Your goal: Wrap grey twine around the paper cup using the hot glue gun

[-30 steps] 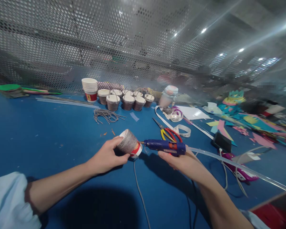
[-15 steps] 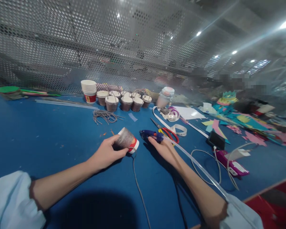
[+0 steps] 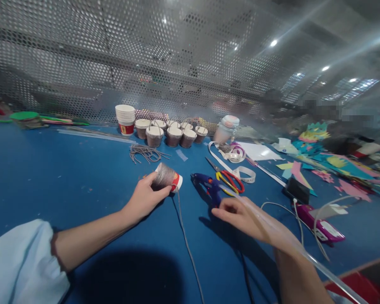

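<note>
My left hand (image 3: 145, 196) is wrapped round a paper cup (image 3: 167, 177) lying tilted, its upper part wound with grey cord and its red and white base facing right. From the cup a loose grey cord (image 3: 186, 240) runs down toward me. A blue glue gun (image 3: 205, 179) rests on the table to the right of the cup, its clear glue stick trailing to the lower right. My right hand (image 3: 237, 213) is just behind the gun's grip, off it, with curled fingers apart and nothing seen in them. Red and yellow scissors (image 3: 229, 179) lie beyond the gun.
Several cord-wrapped cups (image 3: 154, 136) and a stack of paper cups (image 3: 125, 120) stand at the back. Grey cord pieces (image 3: 147, 153), a lidded jar (image 3: 226, 128), white tape (image 3: 247, 173), a magenta device (image 3: 321, 223) with cables and paper cut-outs (image 3: 299, 171) lie around.
My right hand has let go of the glue gun and moved back toward the lower right. My left hand still holds the cup, now slightly higher in view. The view has shifted a little.
</note>
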